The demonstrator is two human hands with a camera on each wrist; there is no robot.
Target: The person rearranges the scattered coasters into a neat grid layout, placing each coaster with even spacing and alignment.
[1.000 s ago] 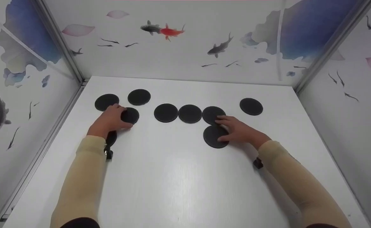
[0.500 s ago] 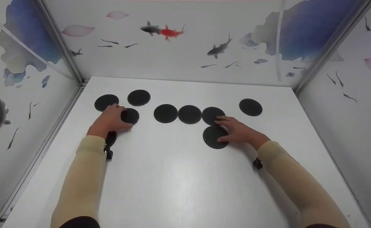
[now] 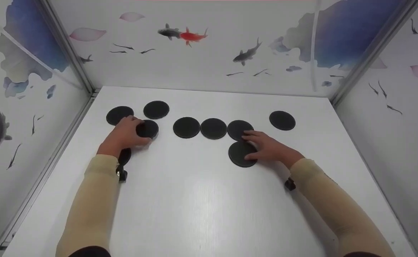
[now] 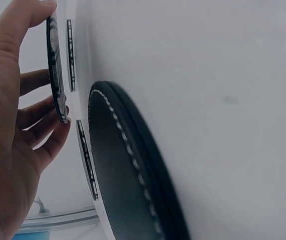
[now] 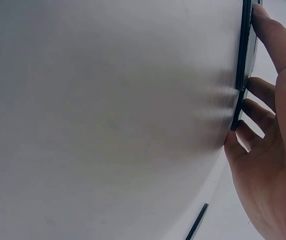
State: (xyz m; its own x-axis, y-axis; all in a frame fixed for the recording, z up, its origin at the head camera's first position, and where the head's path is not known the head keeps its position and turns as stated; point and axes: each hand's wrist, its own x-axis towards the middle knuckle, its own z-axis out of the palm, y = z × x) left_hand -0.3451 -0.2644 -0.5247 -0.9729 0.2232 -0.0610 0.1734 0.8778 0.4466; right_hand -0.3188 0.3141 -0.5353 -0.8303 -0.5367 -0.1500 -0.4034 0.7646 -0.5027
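My left hand point(image 3: 125, 134) pinches a round black coaster point(image 3: 147, 129) by its edges, thumb at the near side. In the left wrist view this coaster point(image 4: 56, 70) is tilted off the table, its patterned underside showing. Beneath my left wrist a stitched black coaster point(image 4: 127, 165) lies partly hidden. My right hand point(image 3: 268, 146) rests over two touching coasters: its thumb lies on the near coaster point(image 3: 240, 155), its fingers on the far coaster point(image 3: 238, 128). In the right wrist view the right fingers point(image 5: 258, 107) are only loosely bent.
A middle coaster point(image 3: 213, 129) and its left neighbour point(image 3: 186, 127) continue the row from the right hand. At the back left lie two more coasters, one point(image 3: 119, 115) partly behind the left hand, one point(image 3: 156, 109) farther back. A lone coaster point(image 3: 282, 120) lies right. Fish-printed walls point(image 3: 202, 67) surround the white table point(image 3: 194, 200).
The coaster in my left hand has risen slightly from the table and shifted a little to the right. My right hand and the other coasters have stayed put.
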